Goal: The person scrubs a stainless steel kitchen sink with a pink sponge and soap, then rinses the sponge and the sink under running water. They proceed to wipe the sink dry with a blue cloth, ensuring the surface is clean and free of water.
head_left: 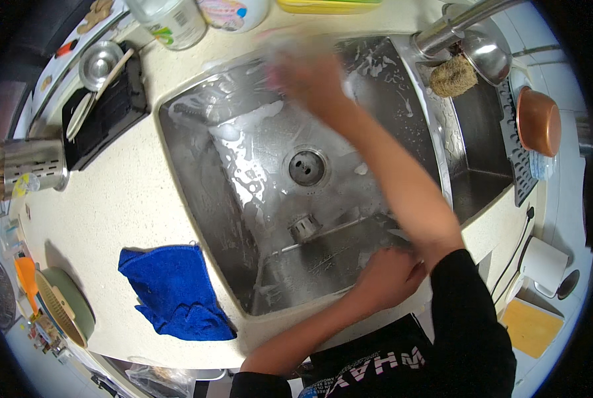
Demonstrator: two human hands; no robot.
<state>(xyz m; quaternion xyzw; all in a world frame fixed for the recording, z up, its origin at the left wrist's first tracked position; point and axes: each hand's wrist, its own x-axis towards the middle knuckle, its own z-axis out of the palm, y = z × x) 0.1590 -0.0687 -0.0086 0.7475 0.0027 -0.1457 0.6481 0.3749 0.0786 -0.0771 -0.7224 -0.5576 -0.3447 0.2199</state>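
My right hand (309,76), smeared by motion, reaches to the far rim of the steel sink (349,232). Something pale with a bit of pink shows at its fingers, too blurred to name. White suds (243,172) lie in patches over the basin's floor and left wall. In the middle is the round drain (307,167), and a metal strainer basket (304,227) sits nearer to me. My left hand (388,278) is curled closed at the sink's near right edge, beneath my right forearm; what its fingers hold, if anything, is hidden.
A blue cloth (177,292) lies on the counter left of the sink. Bottles (170,23) line the back. At right are the faucet (442,36), a brown scrubber (453,76), a smaller basin (485,139) and a copper-coloured pot (538,123). A black tray (114,123) stands at left.
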